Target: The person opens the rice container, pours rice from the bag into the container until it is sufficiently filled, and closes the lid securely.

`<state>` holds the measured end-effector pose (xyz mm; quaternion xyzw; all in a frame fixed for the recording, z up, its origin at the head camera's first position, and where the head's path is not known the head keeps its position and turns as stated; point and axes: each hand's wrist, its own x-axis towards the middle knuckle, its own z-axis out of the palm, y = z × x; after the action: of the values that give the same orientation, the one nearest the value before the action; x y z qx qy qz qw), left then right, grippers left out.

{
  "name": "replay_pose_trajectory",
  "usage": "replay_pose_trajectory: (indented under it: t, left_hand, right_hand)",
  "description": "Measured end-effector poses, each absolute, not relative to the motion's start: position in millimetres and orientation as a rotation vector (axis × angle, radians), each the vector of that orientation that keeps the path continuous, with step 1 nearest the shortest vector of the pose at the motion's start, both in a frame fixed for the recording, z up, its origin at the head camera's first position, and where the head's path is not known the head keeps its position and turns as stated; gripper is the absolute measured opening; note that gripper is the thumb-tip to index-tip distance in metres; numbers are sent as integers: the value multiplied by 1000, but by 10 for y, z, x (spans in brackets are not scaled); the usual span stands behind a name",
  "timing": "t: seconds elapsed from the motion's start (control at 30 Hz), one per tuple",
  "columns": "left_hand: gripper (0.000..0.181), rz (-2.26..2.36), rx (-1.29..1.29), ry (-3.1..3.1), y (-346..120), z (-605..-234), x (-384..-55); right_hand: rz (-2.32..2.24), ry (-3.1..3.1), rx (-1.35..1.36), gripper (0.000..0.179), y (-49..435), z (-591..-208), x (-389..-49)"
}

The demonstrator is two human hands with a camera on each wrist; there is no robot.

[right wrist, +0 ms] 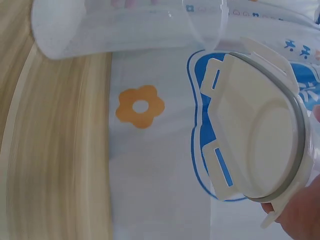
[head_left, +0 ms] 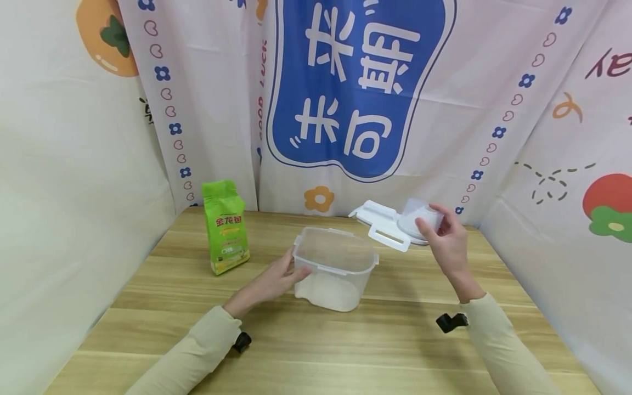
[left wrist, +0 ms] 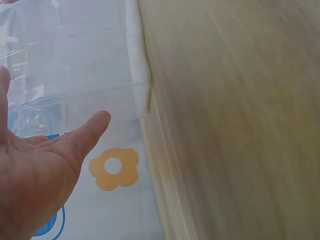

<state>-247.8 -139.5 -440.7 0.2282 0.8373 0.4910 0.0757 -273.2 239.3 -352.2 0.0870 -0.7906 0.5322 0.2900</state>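
A clear plastic storage container [head_left: 340, 270] stands uncovered on the table, with white powder or fine grain [head_left: 328, 293] in its bottom. My left hand [head_left: 274, 281] rests against its left side, thumb stretched along the front wall; in the left wrist view the hand's thumb and palm lie near the clear wall [left wrist: 75, 55]. To the right, raised above the table, my right hand [head_left: 451, 244] grips a translucent measuring cup [head_left: 418, 218] attached to the container's white lid [head_left: 377, 213]. The lid's underside with grey seal and side clips [right wrist: 260, 125] faces the right wrist view.
A green packet [head_left: 228, 230] with printed labels stands upright at the back left of the wooden table [head_left: 316, 351]. Printed cloth curtains [head_left: 222, 109] hang behind and along both sides. Small black devices [head_left: 242, 342] are strapped at both wrists.
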Motion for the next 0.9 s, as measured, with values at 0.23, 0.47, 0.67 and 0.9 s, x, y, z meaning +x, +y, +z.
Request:
replay_pose_trajectory:
  t: [0.23, 0.47, 0.67, 0.9]
  left_hand:
    - [80, 1452, 684, 2521, -1402, -4400, -2458]
    - [79, 1501, 731, 2480, -1402, -4406, -2461]
    - [78, 1497, 721, 2497, -1399, -4431, -2456]
    - [77, 1498, 716, 2497, -1400, -4449, -2454]
  right_hand:
    - [1409, -2088, 103, 46, 2650, -3674, -2861]
    - [1414, -2122, 17, 49, 2834, -3803, -2978]
    - [1348, -2208, -75, 52, 3000, -3918, -3045]
    - [1301, -2231, -122, 53, 3138, -4061, -3131]
